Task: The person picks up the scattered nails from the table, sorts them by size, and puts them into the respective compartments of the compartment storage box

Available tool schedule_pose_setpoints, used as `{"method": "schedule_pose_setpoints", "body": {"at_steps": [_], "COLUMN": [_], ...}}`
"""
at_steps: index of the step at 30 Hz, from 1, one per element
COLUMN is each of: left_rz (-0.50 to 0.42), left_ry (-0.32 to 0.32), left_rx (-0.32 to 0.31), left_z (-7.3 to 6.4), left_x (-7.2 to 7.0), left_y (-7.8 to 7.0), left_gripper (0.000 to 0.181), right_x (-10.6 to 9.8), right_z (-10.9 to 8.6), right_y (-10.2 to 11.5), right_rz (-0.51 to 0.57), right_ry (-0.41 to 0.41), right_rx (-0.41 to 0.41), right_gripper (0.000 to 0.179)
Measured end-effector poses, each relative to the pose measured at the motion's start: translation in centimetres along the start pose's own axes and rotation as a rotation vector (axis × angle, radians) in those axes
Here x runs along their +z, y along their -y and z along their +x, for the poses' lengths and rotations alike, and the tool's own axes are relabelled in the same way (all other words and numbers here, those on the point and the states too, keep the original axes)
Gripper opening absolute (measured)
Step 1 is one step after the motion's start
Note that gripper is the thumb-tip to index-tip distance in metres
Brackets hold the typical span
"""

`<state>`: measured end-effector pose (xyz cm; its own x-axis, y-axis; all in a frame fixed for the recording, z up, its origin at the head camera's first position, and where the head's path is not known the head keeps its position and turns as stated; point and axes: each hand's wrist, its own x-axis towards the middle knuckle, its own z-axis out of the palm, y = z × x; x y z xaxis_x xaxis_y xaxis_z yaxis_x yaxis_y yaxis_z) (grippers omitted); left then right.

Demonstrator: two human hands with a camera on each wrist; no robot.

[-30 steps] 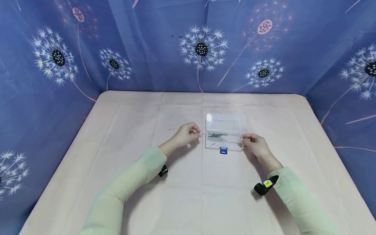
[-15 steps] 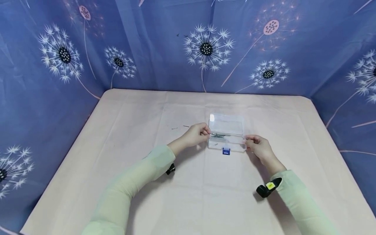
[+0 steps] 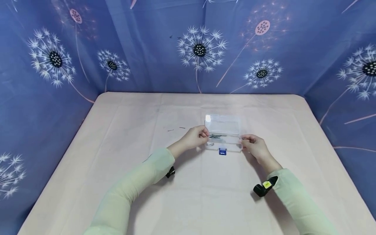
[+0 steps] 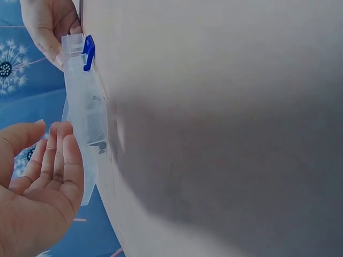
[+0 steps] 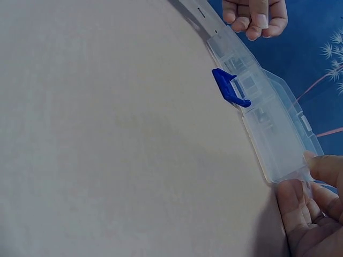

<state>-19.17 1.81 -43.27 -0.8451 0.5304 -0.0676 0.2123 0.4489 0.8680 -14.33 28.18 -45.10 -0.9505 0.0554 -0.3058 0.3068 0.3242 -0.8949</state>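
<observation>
A clear plastic compartment box (image 3: 232,139) lies on the table, its lid (image 3: 222,124) tipped back and a blue latch (image 3: 222,151) at its front. My right hand (image 3: 256,147) pinches the box's right end between thumb and fingers. Over the left end hovers my left hand (image 3: 196,137), fingers loosely bent. In the left wrist view, a gap separates that hand's thumb from its fingers, and nothing shows between them. Several thin, dark nail-like pieces (image 3: 215,136) lie in the rear compartment. The front compartment holds small thin pieces (image 3: 211,144), too small to count.
Two thin nail-like pieces lie on the tablecloth left of the box, a farther one (image 3: 182,127) and a nearer one (image 3: 170,130). Pale cloth covers the table (image 3: 188,202). A blue curtain with dandelion prints (image 3: 152,45) hangs behind and at both sides.
My left hand has moved right, up to the box's left end. The thin piece at its fingertips no longer shows. A second piece on the cloth has come into view. My right hand stays put.
</observation>
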Motion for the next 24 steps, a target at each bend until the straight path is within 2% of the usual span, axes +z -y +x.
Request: {"method": "schedule_pose_setpoints", "body": {"at_steps": [10,19,24], "left_rz": [-0.009,0.062,0.113], "left_ry": [-0.048,-0.138,-0.139], "left_rx": [0.004,-0.019,-0.029], "left_z": [-0.2,-1.4,-1.3], "left_x": [-0.6,-3.7,-4.9], "left_y": [0.5,0.8,1.3], "left_gripper": [0.012,0.011,0.011], "right_x": [-0.5,0.1,0.0], "right_z": [-0.1,0.3,0.0], "right_y": [0.2,0.6,0.1], "right_rz": [-0.025,-0.012,-0.021], "right_ry": [-0.018,-0.022,-0.036], "right_rx": [0.013,-0.013,0.0], "right_gripper": [0.044,0.042,0.042]}}
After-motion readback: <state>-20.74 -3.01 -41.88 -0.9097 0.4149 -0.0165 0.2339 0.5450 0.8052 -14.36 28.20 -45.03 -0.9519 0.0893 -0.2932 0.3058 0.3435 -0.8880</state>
